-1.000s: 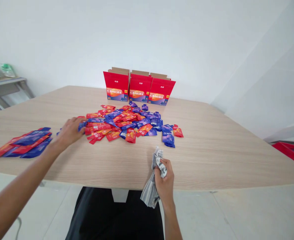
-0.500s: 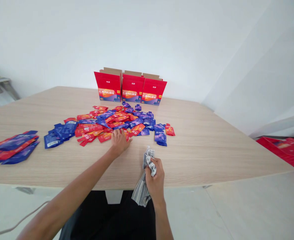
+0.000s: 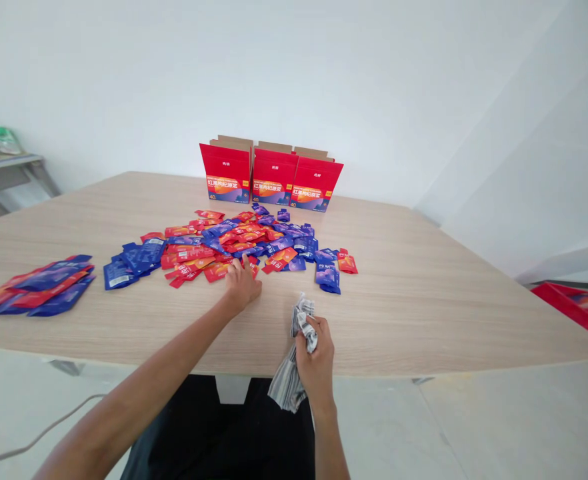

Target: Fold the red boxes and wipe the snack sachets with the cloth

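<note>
My left hand (image 3: 243, 285) is at the near edge of a heap of red and blue sachets. Its fingers are apart, and the fingertips meet a red sachet (image 3: 217, 271) or hover just over it; I cannot tell which. My right hand (image 3: 317, 353) grips a crumpled grey-and-white striped cloth (image 3: 289, 380) near the table's front edge. Part of the cloth bunches up above the fingers, and the rest hangs down over the edge. A blue sachet (image 3: 328, 276) lies beyond the right hand, beside a red-orange sachet (image 3: 347, 261).
Three red cartons (image 3: 228, 172) with raised flaps stand in a row behind the heap. At left, several larger red and blue pouches (image 3: 57, 275) lie stacked on the wooden table (image 3: 424, 293). A red box (image 3: 581, 307) sits low at right. A cable (image 3: 39, 437) crosses the floor.
The view has turned slightly left, so everything sits further right in it. My left hand's fingers have spread a little at the heap's edge. My right hand keeps hold of the cloth.
</note>
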The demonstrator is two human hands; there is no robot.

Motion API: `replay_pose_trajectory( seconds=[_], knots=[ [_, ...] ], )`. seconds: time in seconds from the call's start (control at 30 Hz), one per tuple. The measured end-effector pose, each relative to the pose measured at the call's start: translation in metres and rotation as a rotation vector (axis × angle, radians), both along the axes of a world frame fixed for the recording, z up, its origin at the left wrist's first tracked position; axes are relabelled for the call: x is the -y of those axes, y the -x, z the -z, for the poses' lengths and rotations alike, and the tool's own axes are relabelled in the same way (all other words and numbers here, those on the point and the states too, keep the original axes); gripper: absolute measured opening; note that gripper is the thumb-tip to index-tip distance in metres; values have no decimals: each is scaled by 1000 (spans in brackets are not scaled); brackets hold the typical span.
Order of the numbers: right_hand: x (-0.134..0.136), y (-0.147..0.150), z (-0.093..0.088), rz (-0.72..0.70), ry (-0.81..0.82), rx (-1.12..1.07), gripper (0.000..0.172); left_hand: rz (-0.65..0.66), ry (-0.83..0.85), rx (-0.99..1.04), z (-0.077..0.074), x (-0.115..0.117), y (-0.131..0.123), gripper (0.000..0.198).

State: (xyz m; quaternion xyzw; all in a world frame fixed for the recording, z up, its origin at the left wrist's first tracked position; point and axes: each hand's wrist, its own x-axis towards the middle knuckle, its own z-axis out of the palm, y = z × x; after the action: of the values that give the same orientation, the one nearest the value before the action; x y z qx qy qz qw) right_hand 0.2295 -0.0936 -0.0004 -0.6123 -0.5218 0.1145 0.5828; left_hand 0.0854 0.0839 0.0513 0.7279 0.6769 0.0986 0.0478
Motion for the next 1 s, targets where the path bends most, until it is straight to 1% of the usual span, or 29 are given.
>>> replay_pose_trajectory(
  seconds=[0.1, 0.23, 0.3, 0.37, 0.43, 0.53, 0.6, 0.67, 0.73, 0.8, 0.9, 1.0],
  knots=[
    [0, -1, 0, -9, 4, 8, 25, -4, -17, 4, -3, 8, 8, 77],
    [-1, -3, 0, -4, 8, -1, 24, -37, 14, 40, -17, 22, 21, 81],
    [-1, -3, 1, -1, 12, -24, 22, -52, 16, 86, -23, 31, 29, 82],
    [0, -2, 0, -10, 13, -77, 18, -57, 14, 186, -24, 44, 38, 82],
    [4, 3, -3, -24, 5, -167, 16, -17, 55, 372, -20, 63, 44, 80],
    [14, 24, -10, -76, -10, -310, 15, 113, 195, 779, -4, 103, 46, 72],
    [22, 45, -15, -170, -8, -376, 16, 167, 253, 1028, 7, 132, 41, 69],
    [30, 65, -20, -261, -18, -418, 17, 162, 249, 1201, 14, 158, 34, 72],
    [37, 80, -24, -293, -35, -448, 18, 127, 212, 1316, 17, 179, 29, 77],
    [41, 85, -29, -295, -34, -461, 18, 91, 200, 1384, 17, 195, 26, 80],
    [41, 79, -39, -298, -13, -439, 15, 50, 288, 1435, 20, 222, 23, 84],
    [38, 68, -50, -277, -28, -403, 13, 2, 348, 1482, 26, 249, 18, 85]
  ],
)
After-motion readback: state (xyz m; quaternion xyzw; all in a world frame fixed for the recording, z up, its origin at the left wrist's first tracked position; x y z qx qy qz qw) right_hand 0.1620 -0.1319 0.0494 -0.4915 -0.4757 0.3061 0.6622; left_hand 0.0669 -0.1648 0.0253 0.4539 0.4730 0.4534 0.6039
